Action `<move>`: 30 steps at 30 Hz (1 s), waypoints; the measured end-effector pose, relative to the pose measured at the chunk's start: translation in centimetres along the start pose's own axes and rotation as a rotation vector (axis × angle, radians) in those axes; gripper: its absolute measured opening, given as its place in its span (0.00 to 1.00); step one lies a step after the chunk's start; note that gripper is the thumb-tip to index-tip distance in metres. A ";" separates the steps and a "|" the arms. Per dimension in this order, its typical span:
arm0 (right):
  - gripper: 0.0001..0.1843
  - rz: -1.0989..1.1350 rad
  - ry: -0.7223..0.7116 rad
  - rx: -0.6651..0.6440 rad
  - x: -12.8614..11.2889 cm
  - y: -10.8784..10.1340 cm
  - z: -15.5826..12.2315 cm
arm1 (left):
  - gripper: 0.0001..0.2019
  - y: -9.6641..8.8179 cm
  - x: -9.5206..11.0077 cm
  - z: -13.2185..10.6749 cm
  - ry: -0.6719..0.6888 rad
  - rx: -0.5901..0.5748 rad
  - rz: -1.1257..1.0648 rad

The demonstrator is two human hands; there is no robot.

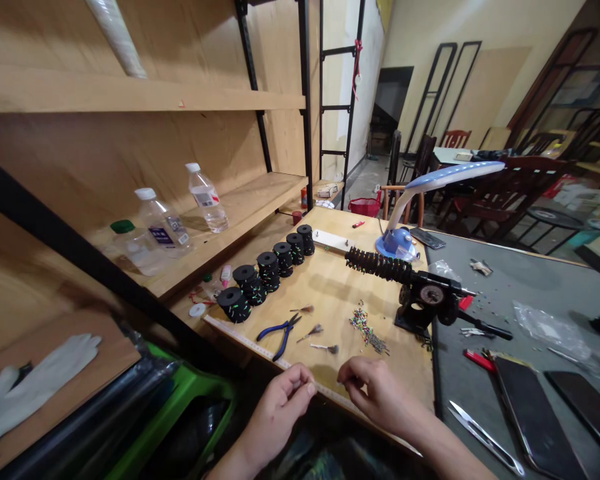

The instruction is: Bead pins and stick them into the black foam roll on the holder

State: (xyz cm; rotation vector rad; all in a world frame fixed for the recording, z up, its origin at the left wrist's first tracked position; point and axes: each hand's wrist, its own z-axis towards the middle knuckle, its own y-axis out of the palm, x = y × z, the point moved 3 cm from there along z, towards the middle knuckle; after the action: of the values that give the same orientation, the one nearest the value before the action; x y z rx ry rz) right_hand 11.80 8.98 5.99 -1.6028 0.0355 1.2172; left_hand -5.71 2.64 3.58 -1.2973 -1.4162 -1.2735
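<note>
I have my left hand (279,417) and right hand (377,393) curled, fingertips pinched, just over the front edge of the worktop (330,287), beside the ruler (250,343); I can't tell if they hold anything. Bare wood separates them from the beads (366,328), and the bottle labels (203,197) are too small to read.

I'm looking through the single head-worn camera, set close above and behind my fingers (300,385), facing forward and down past them.
</note>
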 end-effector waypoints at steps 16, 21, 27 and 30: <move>0.09 0.009 -0.039 0.012 -0.7 -0.4 0.0 | 0.14 0.0 -0.2 0.2 -0.006 -0.013 -0.005; 0.09 0.016 -0.034 0.029 -0.4 -0.3 -0.1 | 0.13 0.1 -0.5 0.3 0.004 -0.007 0.029; 0.10 -0.032 -0.037 0.011 -0.7 -0.3 0.0 | 0.11 0.8 -0.6 0.6 0.037 0.011 0.112; 0.10 -0.079 -0.032 0.003 -0.9 -0.3 0.0 | 0.10 1.2 -0.6 0.7 0.055 0.019 0.140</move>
State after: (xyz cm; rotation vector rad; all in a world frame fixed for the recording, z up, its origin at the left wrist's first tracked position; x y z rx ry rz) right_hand 11.55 8.63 6.87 -1.5671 -0.0455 1.1811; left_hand -4.36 3.15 3.10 -1.3146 -1.2739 -1.1905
